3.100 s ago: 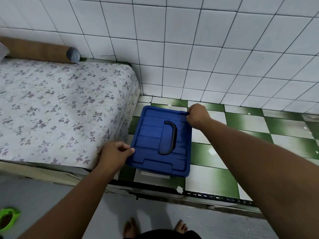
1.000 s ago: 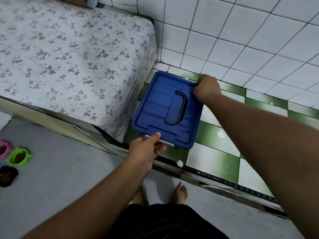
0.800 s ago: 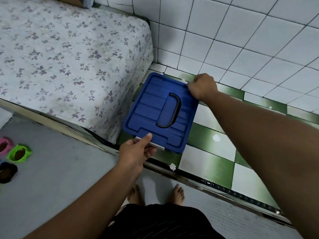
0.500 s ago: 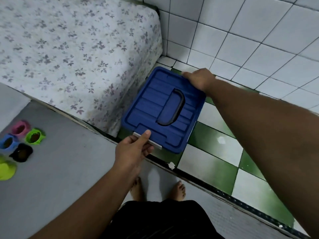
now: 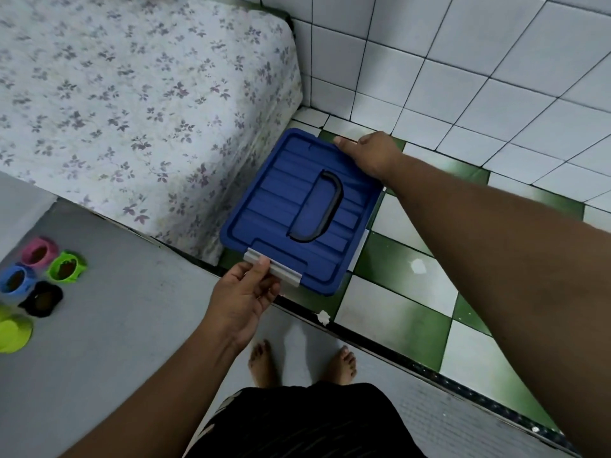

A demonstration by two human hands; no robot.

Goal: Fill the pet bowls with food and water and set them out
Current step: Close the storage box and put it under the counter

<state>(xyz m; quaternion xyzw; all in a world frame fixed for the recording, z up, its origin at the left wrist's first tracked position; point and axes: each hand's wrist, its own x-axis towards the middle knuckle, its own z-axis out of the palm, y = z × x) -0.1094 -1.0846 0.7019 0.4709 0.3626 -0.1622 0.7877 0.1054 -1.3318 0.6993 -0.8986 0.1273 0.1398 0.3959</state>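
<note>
A blue storage box lid (image 5: pixel 281 213) with a dark handle (image 5: pixel 325 206) covers a box on the green and white floor beside the mattress. My left hand (image 5: pixel 244 299) pinches the grey latch (image 5: pixel 274 267) at the lid's near edge, thumb on top. My right hand (image 5: pixel 370 153) grips the lid's far edge, where its fingers are hidden. Small pet bowls sit at the far left on the grey floor: pink (image 5: pixel 39 252), green (image 5: pixel 66 267), blue (image 5: pixel 16 280) and black (image 5: pixel 41 299). They hold something dark.
A flower-patterned mattress (image 5: pixel 132 94) fills the upper left. A white tiled wall (image 5: pixel 463 61) stands behind the box. A lime green object (image 5: pixel 13 332) lies at the left edge. A dark threshold strip (image 5: pixel 380 352) separates the grey floor from the checked tiles. My bare feet (image 5: pixel 297 358) stand just below it.
My left hand moved from the lid's left corner to the grey latch at the near edge and now pinches it. The view tilted down and left, bringing the bowls into sight.
</note>
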